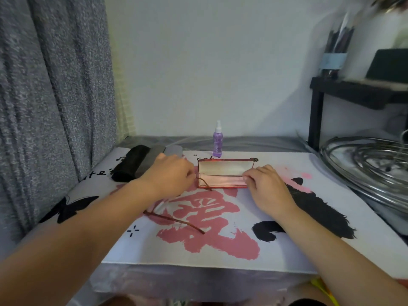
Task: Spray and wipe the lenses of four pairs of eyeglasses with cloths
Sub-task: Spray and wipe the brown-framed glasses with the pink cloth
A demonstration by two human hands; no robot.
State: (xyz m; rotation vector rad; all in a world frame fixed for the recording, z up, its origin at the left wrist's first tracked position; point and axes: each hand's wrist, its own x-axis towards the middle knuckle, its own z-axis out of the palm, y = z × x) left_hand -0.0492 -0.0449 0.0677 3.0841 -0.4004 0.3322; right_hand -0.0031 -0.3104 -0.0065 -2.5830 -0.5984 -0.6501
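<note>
Both hands sit at an open red glasses case (223, 176) on the table (220, 265). The left hand (171, 173) curls at the case's left end, pinching thin brown-framed eyeglasses (176, 220) whose temples trail toward the viewer. The right hand (266, 184) pinches the case's right end. Behind stands a purple spray bottle (218, 141); folded cloths (141, 163) lie left.

Both bare forearms reach forward from the lower corners and converge toward the middle. The left hand (171, 173) lies palm down, knuckles up, its fingers (190, 173) curled and pinched at the tips. The right hand (266, 184) lies palm down too, fingers bent, tips pinching together.
</note>
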